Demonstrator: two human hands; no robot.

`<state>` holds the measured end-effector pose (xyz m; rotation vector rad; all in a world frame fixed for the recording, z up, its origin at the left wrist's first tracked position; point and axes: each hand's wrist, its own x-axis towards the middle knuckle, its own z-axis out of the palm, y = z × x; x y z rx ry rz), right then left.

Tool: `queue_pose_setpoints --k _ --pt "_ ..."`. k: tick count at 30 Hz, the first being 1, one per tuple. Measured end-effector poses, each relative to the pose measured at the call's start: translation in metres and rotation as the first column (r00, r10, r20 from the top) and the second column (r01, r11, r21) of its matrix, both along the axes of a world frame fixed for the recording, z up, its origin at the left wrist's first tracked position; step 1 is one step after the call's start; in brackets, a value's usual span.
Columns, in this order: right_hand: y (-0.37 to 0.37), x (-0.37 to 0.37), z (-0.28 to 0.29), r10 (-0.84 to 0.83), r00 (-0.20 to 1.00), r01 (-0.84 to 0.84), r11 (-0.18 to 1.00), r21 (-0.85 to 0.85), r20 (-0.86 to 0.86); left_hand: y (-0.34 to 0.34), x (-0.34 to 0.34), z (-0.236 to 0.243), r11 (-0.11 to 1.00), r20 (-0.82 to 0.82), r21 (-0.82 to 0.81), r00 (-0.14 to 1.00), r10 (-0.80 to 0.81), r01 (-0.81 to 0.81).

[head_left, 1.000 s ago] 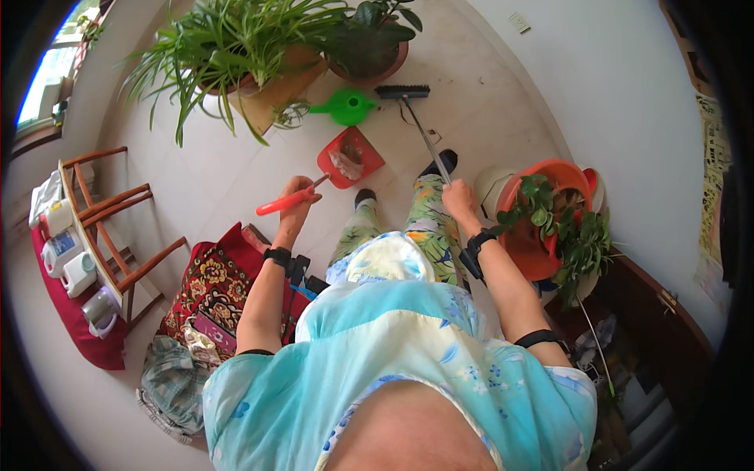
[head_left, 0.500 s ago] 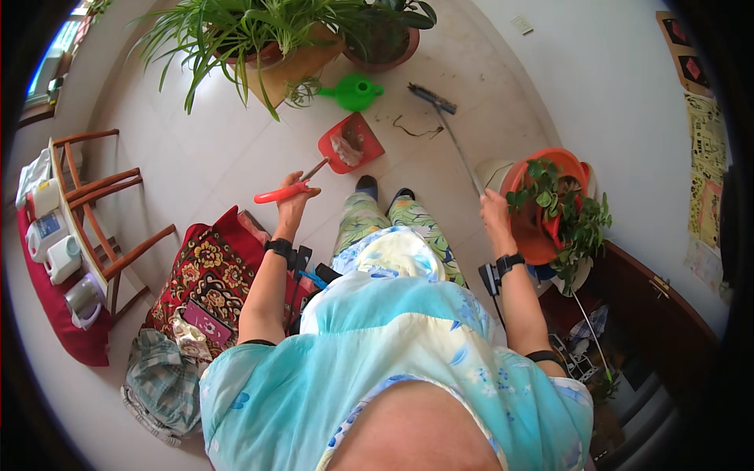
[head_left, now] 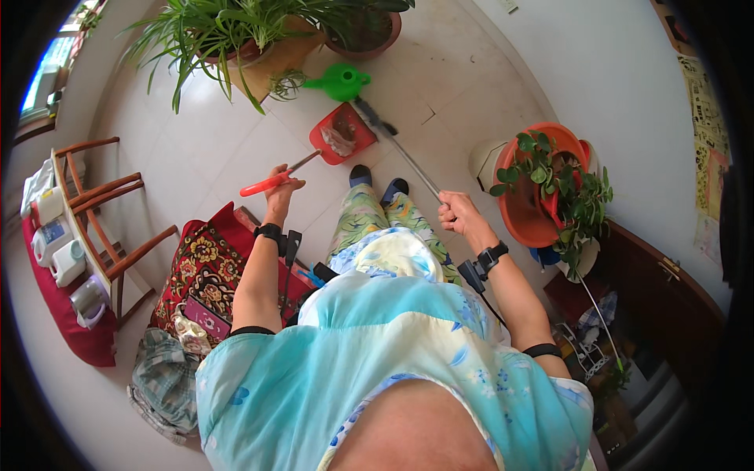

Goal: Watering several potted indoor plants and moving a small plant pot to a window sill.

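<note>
My left hand (head_left: pixel 283 190) is closed round the red handle of a long-handled dustpan (head_left: pixel 362 140), whose red pan rests on the tiled floor ahead of my feet. Inside the pan lies a crumpled whitish scrap (head_left: pixel 338 142) with some dark dirt. A broom (head_left: pixel 416 166) with a grey metal stick is gripped in my right hand (head_left: pixel 462 213). Its dark bristled head meets the right edge of the pan, and I cannot tell if it reaches inside. Just beyond the pan stands a green watering can (head_left: pixel 342 81).
Potted plants (head_left: pixel 363 39) stand at the far side. On the right, an orange pot (head_left: pixel 525 213) holds a leafy plant beside the wall. A wooden stool (head_left: pixel 118 188) lies tipped over at left, near bottles. A patterned red cloth (head_left: pixel 206 263) is by my left arm.
My right hand has moved left and nearer, swinging the broom head from the far right floor to the pan. The dark stringy debris is gone from the floor there. My left hand keeps the dustpan.
</note>
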<state>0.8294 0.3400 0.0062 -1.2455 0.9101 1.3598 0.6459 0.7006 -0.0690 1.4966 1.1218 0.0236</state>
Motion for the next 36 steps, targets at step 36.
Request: queue_pose_setpoints --k 36 --pt "0.089 -0.094 0.054 0.455 0.858 -0.42 0.889 -0.182 0.238 0.091 -0.067 0.0 0.981 0.183 -0.116 0.967 0.174 -0.155"
